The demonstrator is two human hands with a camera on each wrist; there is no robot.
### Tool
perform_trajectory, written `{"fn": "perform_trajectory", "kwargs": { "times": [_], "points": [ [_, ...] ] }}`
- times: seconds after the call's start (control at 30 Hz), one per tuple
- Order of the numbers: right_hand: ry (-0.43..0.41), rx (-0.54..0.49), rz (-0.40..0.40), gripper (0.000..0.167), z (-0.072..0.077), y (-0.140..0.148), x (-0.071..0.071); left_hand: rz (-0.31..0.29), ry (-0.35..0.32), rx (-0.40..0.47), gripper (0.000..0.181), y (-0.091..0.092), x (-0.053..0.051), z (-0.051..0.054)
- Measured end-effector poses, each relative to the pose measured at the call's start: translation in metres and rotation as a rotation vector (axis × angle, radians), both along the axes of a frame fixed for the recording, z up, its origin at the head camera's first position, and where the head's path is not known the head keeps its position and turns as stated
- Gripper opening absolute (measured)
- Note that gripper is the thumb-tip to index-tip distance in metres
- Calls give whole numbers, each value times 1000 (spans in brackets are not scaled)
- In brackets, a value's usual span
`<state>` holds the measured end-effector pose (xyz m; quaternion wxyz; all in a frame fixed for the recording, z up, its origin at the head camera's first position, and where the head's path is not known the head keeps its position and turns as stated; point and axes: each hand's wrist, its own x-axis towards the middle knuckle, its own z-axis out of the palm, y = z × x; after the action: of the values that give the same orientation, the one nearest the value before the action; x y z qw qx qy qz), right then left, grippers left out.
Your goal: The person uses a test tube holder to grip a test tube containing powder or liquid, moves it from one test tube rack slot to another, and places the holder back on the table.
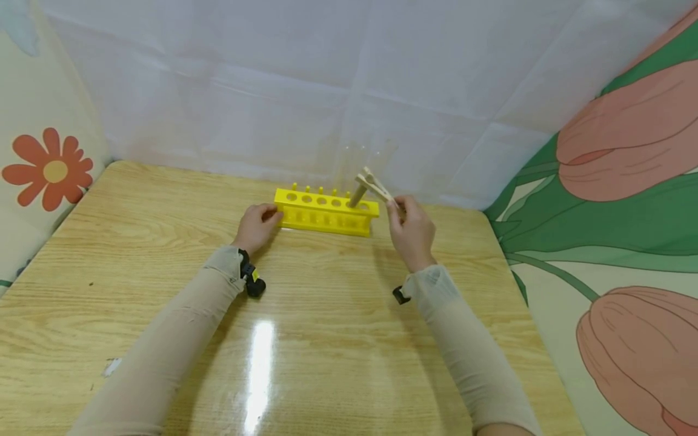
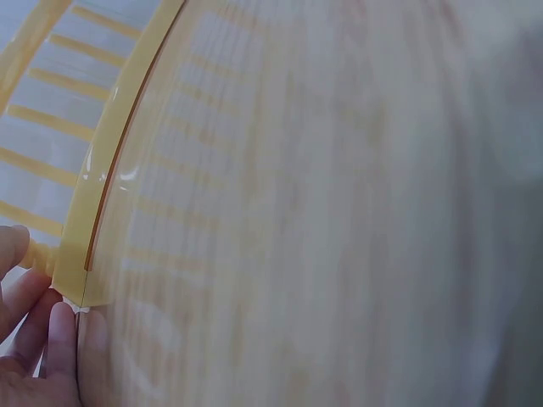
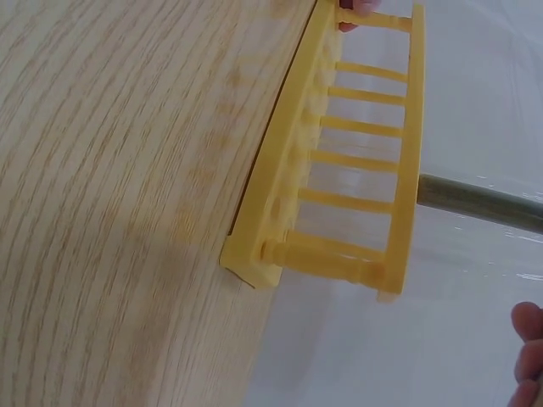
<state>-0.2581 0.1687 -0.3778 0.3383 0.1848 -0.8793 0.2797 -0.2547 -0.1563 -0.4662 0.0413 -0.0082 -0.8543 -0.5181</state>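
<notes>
Rack: a yellow plastic frame [image 2: 95, 178] slanted across the upper left, its thin yellow rods [image 2: 53, 121] side by side.
Left hand: at the lower left, fingertips held the rack's end post.
Tabletop: a glossy, pale wood-grain surface [image 2: 297, 254] filled most of the view, blurred toward the right, mirroring the rods.
Behind the rods: a whitish backdrop [image 2: 42, 146] showed.

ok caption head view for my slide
Left hand gripping a yellow test tube rack, right hand holding a wooden test tube clamp at a tilted test tube
</notes>
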Motion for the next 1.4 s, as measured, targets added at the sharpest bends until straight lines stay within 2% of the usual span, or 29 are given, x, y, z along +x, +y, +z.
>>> {"fn": "perform_trajectory", "kwargs": {
  "times": [0.2,0.5,0.67,0.93,1.4],
  "points": [
    [4,3,3,25,-2,-1,-1,1,-9,-7,44,1,0,2],
    [-13,4,9,24,-5,-3,-2,5,33,20,45,2,1,0],
    [-22,-3,15,23,-7,-5,-2,0,2,20,46,0,-3,-4],
    [-64,1,20,23,-9,-8,0,2,-31,3,46,-1,-4,-4],
    [-167,21,7,25,-13,-10,1,4,-29,6,46,-2,-5,-6]
  ]
}}
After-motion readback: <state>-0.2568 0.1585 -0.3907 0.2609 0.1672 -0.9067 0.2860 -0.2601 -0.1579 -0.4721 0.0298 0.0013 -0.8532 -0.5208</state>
